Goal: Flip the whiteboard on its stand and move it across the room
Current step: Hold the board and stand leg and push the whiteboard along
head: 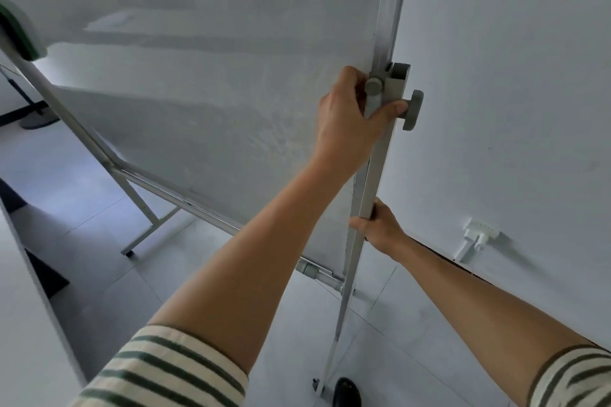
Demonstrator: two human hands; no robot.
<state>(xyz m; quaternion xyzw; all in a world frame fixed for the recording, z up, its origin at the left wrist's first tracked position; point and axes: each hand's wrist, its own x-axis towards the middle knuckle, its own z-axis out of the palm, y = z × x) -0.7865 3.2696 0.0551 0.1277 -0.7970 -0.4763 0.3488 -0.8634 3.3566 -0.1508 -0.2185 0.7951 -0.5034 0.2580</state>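
Observation:
A large whiteboard (205, 82) fills the upper left of the head view, tilted on its grey metal stand (370, 188). My left hand (347, 116) grips the stand's right upright at the pivot bracket, thumb pressed against the grey round knob (413, 111). Lower down, my right hand (380, 225) is wrapped around the same upright from the right side. The stand's far leg (139, 208) and its foot rest on the floor at the left. A castor (317, 387) shows at the bottom of the near leg.
A white wall (512, 109) stands close on the right, with a socket and plug (479, 235) low on it. A green-edged eraser (23, 30) clings to the board's left edge. My black shoe (345, 391) is beside the castor. A white partition (20, 274) is at left.

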